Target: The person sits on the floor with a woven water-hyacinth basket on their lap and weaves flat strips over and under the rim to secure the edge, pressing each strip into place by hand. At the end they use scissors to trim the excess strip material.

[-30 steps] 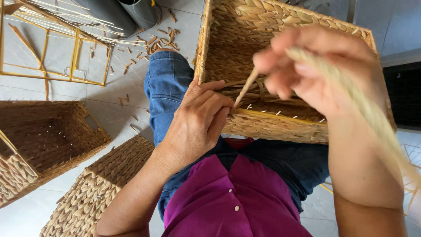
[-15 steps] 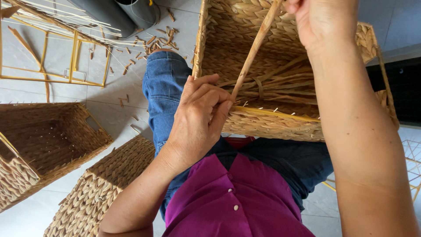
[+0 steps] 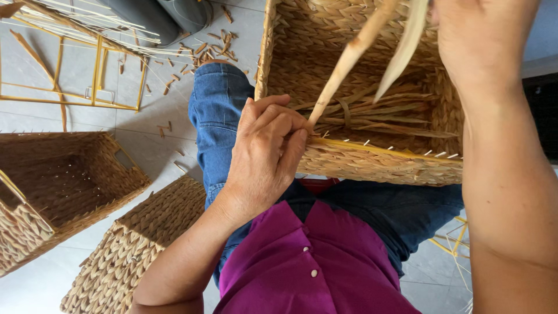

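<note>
The right hand (image 3: 482, 46) is pulling 2 pinched rush strands (image 3: 354, 52) above the lap-held basket (image 3: 383, 163) while the left hand (image 3: 267, 151) is pinching their base (rim-side), risking a snapped strand

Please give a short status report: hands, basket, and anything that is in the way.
Left hand pinching strand at rim of basket on lap. Right hand raised, gripping strand's upper end. Loose fibres lying inside basket; nothing blocking rim.
</note>
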